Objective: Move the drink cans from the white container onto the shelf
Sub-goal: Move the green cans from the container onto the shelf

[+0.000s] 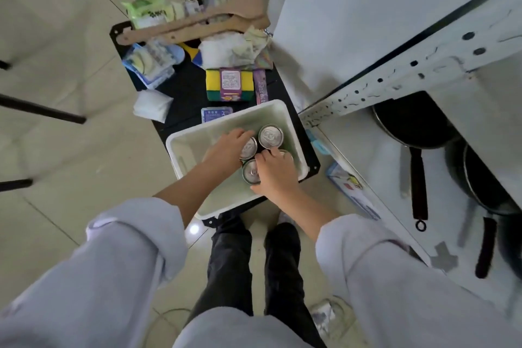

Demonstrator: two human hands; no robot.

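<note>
The white container [180, 147] sits on a low black table in front of me. Several silver-topped drink cans stand upright in its right half. My left hand [226, 147] is inside the container, its fingers curled round one can [249, 148]. My right hand [275, 175] reaches in from the near side and covers a can [286, 153] at the right wall; another can [250, 172] stands against its thumb. A far can [270, 136] stands untouched. The white metal shelf [364, 133] rises at the right.
The black table [186, 85] behind the container holds wooden spoons [197, 22], sponge packs [228, 85], tissue packs and cloths. Black frying pans [415, 121] lie on the lower shelf board. A boxed item [350, 192] leans by the shelf's foot. My legs stand below the table.
</note>
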